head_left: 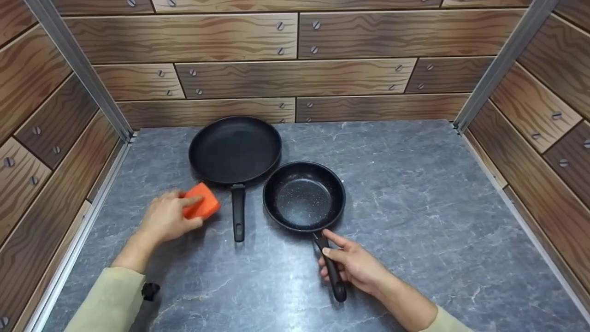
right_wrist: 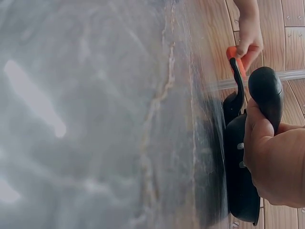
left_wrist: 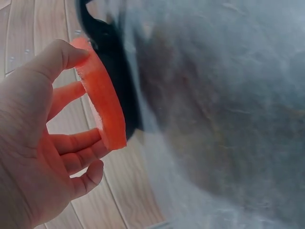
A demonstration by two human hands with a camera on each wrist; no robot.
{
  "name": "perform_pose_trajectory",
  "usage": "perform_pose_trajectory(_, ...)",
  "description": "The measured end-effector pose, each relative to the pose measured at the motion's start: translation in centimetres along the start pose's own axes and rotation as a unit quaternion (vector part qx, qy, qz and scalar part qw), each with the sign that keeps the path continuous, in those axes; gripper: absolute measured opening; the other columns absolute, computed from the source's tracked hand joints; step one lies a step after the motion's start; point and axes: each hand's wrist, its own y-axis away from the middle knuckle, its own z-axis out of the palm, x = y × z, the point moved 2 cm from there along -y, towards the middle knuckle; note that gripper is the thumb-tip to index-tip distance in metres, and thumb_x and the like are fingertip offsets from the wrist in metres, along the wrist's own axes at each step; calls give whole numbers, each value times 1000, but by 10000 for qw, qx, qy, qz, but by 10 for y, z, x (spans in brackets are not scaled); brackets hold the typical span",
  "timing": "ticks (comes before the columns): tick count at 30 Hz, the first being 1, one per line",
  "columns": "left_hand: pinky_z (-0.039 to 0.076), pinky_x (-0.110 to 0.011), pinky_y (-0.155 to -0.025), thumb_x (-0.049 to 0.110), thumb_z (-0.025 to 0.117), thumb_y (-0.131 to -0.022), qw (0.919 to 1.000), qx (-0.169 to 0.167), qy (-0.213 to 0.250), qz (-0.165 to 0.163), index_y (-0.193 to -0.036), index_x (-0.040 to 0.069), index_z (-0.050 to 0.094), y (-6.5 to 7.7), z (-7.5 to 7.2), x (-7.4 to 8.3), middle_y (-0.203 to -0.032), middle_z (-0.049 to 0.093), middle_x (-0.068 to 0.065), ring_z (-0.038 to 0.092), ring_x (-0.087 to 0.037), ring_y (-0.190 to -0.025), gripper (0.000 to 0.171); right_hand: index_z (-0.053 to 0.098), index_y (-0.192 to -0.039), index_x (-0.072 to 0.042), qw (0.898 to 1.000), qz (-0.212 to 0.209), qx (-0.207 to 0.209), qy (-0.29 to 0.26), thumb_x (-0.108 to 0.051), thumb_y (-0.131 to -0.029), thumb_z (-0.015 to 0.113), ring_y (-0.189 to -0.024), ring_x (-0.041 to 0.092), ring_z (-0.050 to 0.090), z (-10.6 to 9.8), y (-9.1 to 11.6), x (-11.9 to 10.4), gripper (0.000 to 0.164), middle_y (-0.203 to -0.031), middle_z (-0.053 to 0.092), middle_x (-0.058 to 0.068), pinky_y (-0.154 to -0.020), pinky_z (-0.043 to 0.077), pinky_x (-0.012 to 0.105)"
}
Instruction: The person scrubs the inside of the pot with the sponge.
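Observation:
An orange sponge is pinched between the thumb and fingers of my left hand, left of the large pan's handle. In the left wrist view the sponge shows as a thick slab held at its edges. My right hand grips the black handle of a small speckled frying pan, thumb on top and index finger reaching toward the pan's rim. The right wrist view shows the handle's rounded end in that hand. A larger black frying pan sits behind, its handle pointing toward me.
The grey marbled tabletop is bounded by a wood-plank-patterned back wall and matching side walls. Metal rails run along the corners. The two pans stand close together, the smaller one front right of the larger.

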Motion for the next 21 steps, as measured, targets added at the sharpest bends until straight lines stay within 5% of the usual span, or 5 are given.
perform_pose_trajectory(21,41,-71,-103,34,77,-86,9992,-355,41,-168,-141,12,71,0,25,-13,-137,60,-35,56,-52,-126,60,11,-171,-10,10000,-14,13,8,-15,-109,57,-81,20,75,-5,-3,-1,78,-99,70,15,-82,63,41)
